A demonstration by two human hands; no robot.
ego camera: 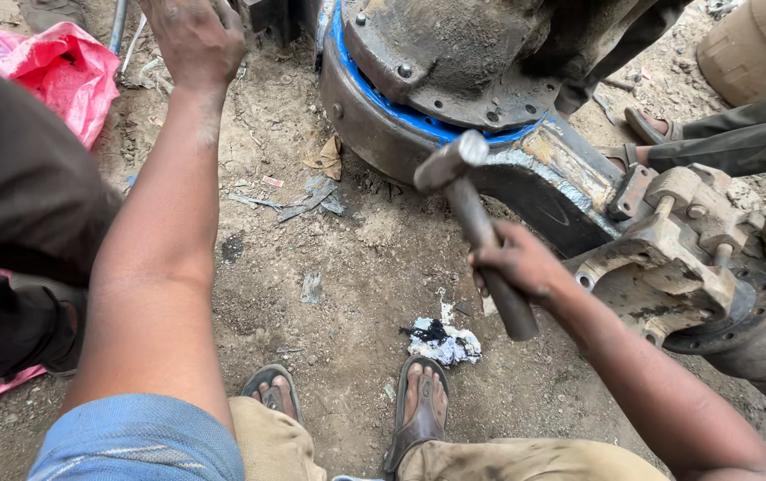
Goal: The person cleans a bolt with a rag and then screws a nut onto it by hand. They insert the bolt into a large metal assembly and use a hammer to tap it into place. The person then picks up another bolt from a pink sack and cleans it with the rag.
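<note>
Right hand: my right hand [518, 264] is wrapped tight round the lower half of the hammer [475, 223] handle, head raised toward the housing.
Left hand: my left hand [194, 37] reaches out to the top edge of the view, fingers curled downward; what they press or hold is cut off, so I cannot tell its grip.
Hammer: steel head, dark worn handle; I judge it top-heavy and stiff, and the handle looks greasy, so a hold low on the shaft, as now, gives swing but could slip.
Housing: the big round axle housing [454, 67] with a blue gasket ring [401, 111] lies on the dirt ground [356, 258], just beyond the hammer head; it looks very heavy and rigid.
Axle arm: the welded axle arm [668, 258] runs to the right edge of the ground.
Ground near my feet: a crumpled white and black rag [443, 341] lies just beside my right sandal [420, 405].
Left edge: pink plastic bag [66, 71].
</note>
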